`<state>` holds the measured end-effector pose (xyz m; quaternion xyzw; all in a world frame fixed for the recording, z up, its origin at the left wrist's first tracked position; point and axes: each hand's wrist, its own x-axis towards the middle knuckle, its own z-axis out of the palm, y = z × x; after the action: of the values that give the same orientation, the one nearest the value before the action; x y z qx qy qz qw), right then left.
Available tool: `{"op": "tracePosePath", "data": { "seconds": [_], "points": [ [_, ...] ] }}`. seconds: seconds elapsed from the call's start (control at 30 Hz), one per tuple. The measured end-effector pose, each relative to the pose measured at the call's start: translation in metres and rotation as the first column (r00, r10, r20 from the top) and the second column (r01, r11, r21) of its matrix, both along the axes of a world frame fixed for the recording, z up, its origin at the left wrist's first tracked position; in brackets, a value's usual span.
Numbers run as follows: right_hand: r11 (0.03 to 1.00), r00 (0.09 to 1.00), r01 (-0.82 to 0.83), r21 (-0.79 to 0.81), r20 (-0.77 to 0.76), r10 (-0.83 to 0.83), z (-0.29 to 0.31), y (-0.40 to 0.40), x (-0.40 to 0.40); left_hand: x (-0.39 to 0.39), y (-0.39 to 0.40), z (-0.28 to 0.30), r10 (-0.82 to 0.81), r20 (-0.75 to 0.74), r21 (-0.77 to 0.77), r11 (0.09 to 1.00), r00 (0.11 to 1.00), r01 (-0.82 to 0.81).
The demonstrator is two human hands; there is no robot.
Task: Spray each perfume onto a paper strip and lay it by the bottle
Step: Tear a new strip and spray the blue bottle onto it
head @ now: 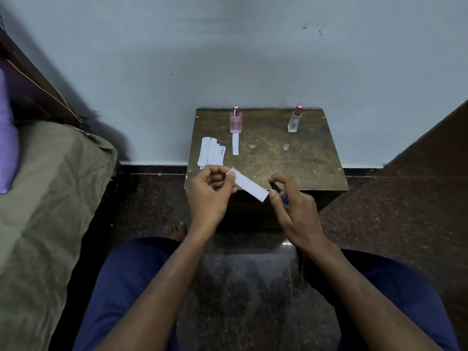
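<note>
Over the near edge of the small brown surface (298, 158), the person's left hand (210, 196) pinches one end of a white paper strip (249, 184) between thumb and fingertips, so that the strip slants across toward the right hand (293, 209). That hand is curled round a small dark perfume bottle (281, 195), mostly hidden in the grip, its top just beside the strip's free end; the forefinger seems set on the sprayer, though whether any mist has come out I cannot tell.

Toward the wall from the held strip, a pink perfume bottle (235, 119) stands capped with a single strip (235, 143) already laid touching its base, so that one looks finished. Right of the pink bottle, well apart, a clear bottle (294, 119) with a pink cap has no strip by it, and a small clear cap (286, 147) lies just in front of it. Left of the laid strip sits a pile of spare strips (210, 153).

By my reckoning one perfume is done, the second is in hand, and the clear bottle is left.
</note>
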<state>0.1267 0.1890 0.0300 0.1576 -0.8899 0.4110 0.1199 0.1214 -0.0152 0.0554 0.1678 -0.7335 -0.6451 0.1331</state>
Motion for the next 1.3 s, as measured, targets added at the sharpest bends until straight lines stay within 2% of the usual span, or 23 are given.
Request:
{"op": "tracePosePath", "data": {
  "seconds": [0.07, 0.4, 0.57, 0.87, 1.3],
  "points": [
    [1.000, 1.000, -0.008, 0.009, -0.002, 0.008, -0.004, 0.000, -0.008, -0.011, 0.001, -0.003, 0.001, 0.017, 0.017, 1.000, 1.000, -0.001],
    [0.997, 0.984, 0.040, -0.070, -0.169, -0.051, -0.012, -0.011, -0.042, -0.030, 0.003, -0.012, -0.049, -0.012, -0.202, 0.978, 0.999, 0.045],
    [0.997, 0.974, -0.029, -0.073, -0.226, 0.012, -0.014, -0.012, -0.046, -0.024, -0.001, -0.007, -0.085, 0.006, -0.315, 0.946, 0.996, 0.083],
    [0.996, 0.968, -0.052, -0.071, -0.251, 0.033, -0.014, 0.000, -0.040, -0.018, -0.019, -0.004, -0.105, -0.028, -0.429, 0.900, 0.994, 0.083],
    [0.990, 0.961, -0.068, -0.127, -0.276, 0.031, -0.007, -0.002, -0.037, -0.016, -0.012, -0.002, -0.159, -0.031, -0.425, 0.895, 0.987, 0.131]
  ]
}}
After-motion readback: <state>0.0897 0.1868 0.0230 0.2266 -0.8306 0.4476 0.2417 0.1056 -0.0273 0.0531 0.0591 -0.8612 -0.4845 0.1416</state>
